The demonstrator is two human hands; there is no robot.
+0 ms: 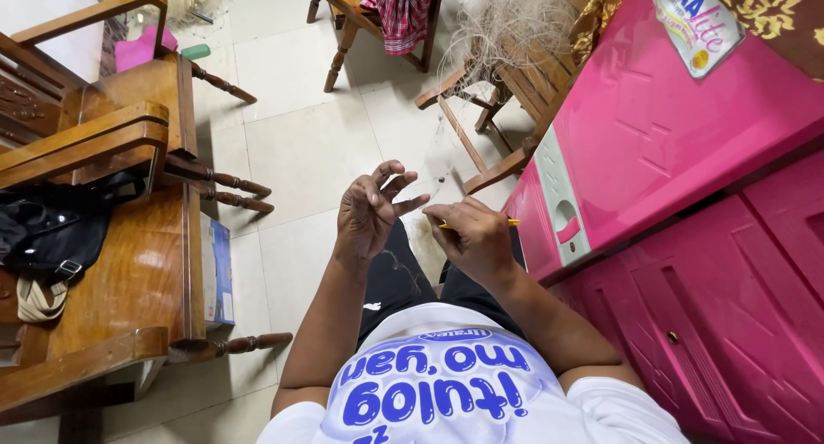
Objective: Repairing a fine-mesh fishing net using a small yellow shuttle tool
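My left hand (371, 208) is raised in front of me with its fingers spread and curled, apparently hooking fine, nearly see-through netting (446, 157) that runs up toward the wooden chair ahead. My right hand (470, 234) is closed around a thin yellow stick-like tool (512, 222), whose tip pokes out to the right. The two hands are close together above my lap, over dark trousers.
A pink plastic cabinet (669, 152) stands at the right with a plastic packet (695, 24) on top. Wooden armchairs (112, 195) with a black bag (51, 229) stand at the left. More wooden chairs (481, 101) and tangled netting (515, 15) lie ahead on the tiled floor.
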